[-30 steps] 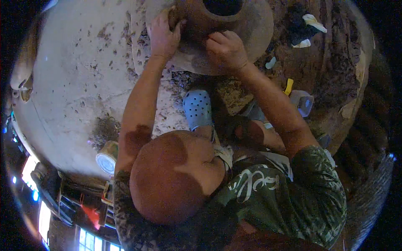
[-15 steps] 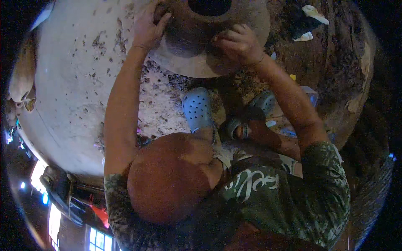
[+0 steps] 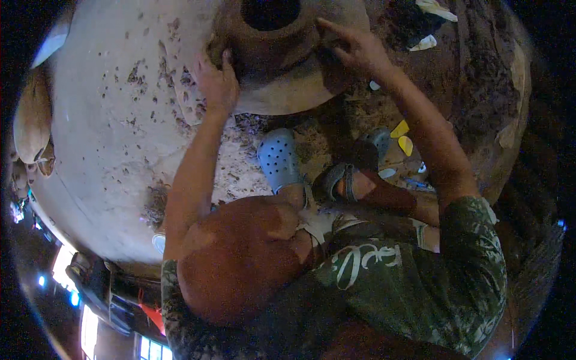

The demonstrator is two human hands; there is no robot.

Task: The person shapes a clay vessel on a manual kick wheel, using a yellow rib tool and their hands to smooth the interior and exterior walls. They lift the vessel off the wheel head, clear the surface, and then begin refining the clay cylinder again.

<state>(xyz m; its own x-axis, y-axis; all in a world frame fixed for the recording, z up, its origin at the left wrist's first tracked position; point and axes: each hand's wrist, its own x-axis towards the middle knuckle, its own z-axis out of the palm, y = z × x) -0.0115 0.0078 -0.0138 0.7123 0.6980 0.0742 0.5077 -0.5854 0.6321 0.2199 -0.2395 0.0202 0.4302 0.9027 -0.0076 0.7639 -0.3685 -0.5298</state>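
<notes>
A grey-brown clay pot [image 3: 273, 51] with a round dark mouth stands on a pale round disc [image 3: 288, 101] at the top of the view. Against the pot's left side is my left hand [image 3: 217, 87], fingers and thumb curled around a dark rounded lump [image 3: 216, 53], perhaps clay. My right hand [image 3: 363, 51] is at the pot's right side, index finger stretched toward the wall just below the rim and thumb apart. I see nothing held in it. The pot's far side is cut off by the frame.
Pale, crumb-strewn ground [image 3: 120, 150] spreads to the left. My feet in blue clogs [image 3: 279, 159] stand close below the disc. Yellow pieces [image 3: 403, 138] lie by the right clog; pale scraps [image 3: 426, 43] sit on dark soil at upper right. A large tan vessel [image 3: 33, 117] rests far left.
The pot and disc appear lower and further left in the view. My left hand has moved down beside the pot. My right hand has gone from a closed pinch to an outstretched index finger.
</notes>
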